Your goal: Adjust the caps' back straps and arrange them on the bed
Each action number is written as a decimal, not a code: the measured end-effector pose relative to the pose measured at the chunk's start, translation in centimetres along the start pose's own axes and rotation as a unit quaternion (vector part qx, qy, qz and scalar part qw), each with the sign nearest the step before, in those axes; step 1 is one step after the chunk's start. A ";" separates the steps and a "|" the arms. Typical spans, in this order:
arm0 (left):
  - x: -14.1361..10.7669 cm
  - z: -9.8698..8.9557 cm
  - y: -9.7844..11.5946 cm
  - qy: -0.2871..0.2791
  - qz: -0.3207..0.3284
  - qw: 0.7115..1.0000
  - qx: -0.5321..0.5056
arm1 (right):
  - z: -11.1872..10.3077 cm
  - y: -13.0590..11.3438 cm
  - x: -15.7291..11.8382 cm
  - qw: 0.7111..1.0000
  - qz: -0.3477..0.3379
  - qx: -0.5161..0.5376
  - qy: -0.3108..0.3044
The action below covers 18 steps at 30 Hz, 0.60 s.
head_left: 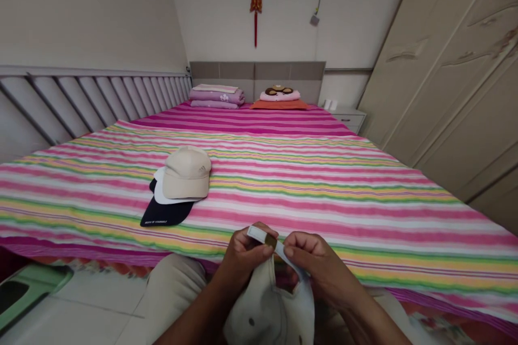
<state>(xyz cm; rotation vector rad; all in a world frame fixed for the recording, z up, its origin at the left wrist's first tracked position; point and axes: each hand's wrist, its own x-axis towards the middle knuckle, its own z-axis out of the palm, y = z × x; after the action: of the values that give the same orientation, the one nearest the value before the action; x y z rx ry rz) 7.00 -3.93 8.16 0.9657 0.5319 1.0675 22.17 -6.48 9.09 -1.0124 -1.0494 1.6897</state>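
A light-coloured cap hangs between my hands, its back opening and adjusting strap facing up. My left hand pinches the strap near its pale free end, beside a brownish buckle. My right hand grips the other side of the strap, thumb on top. On the striped bed to the left lie stacked caps: a beige cap on top, a white one under it, and a dark navy brim at the bottom.
The striped bedsheet spreads ahead. Folded purple bedding and a pink and orange pile lie by the headboard. A railing runs along the left. A green plastic object stands on the floor at lower left.
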 end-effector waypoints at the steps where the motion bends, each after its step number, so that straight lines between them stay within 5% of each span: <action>1: 0.0 0.0 0.0 -0.003 -0.002 1.000 -0.003 | 0.1 0.0 0.0 1.000 -0.002 0.013 0.001; 18: 0.6 -1.5 1.1 -0.097 -0.045 0.994 -0.017 | -0.1 -1.0 0.9 0.999 -0.010 0.016 -0.029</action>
<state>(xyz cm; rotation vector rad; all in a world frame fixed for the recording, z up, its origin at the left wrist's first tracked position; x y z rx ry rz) 5.59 -2.60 8.44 0.9941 0.3929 0.8889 22.25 -5.34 9.81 -0.9345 -1.0637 1.7228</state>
